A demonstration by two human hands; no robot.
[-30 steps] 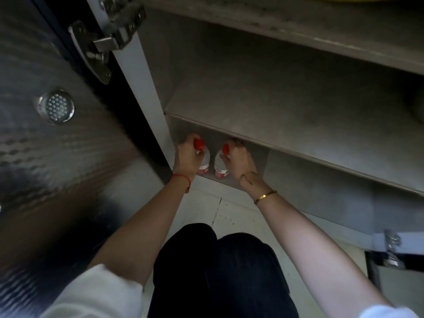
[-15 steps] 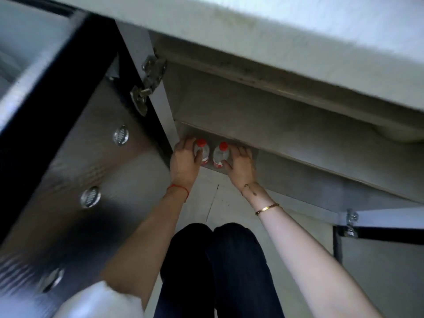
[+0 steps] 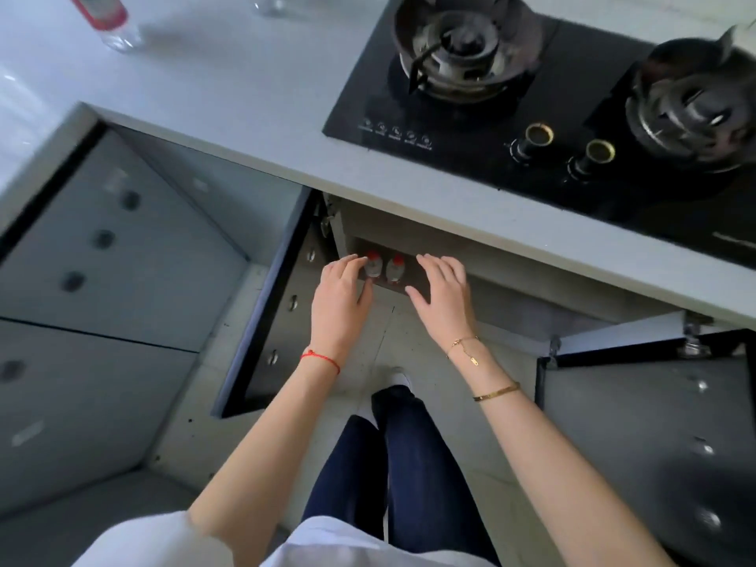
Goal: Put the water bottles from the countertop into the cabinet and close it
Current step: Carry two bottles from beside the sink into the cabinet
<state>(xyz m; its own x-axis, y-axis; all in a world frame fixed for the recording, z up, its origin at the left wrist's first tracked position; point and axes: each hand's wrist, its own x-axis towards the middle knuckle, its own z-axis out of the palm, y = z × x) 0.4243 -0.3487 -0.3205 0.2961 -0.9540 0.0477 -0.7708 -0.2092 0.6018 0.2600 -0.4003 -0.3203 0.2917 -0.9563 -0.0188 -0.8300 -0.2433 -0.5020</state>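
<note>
Two small water bottles with red caps, one on the left (image 3: 373,264) and one on the right (image 3: 395,267), stand side by side at the front of the open cabinet (image 3: 413,235) under the countertop (image 3: 253,128). My left hand (image 3: 338,304) is just left of them, fingers spread, fingertips near the left bottle. My right hand (image 3: 444,292) hovers to their right, open and apart from them. Another bottle with a red label (image 3: 107,19) stands on the countertop at the far left, and the base of one more bottle (image 3: 272,4) shows at the top edge.
The left cabinet door (image 3: 266,321) and the right cabinet door (image 3: 646,444) both stand wide open beside my legs (image 3: 388,464). A black gas hob (image 3: 552,108) fills the right of the countertop. A run of grey cabinet fronts (image 3: 102,300) is at the left.
My head has risen, so the countertop and hob have come into view. Both hands have let go of the two bottles and drawn back with the fingers spread.
</note>
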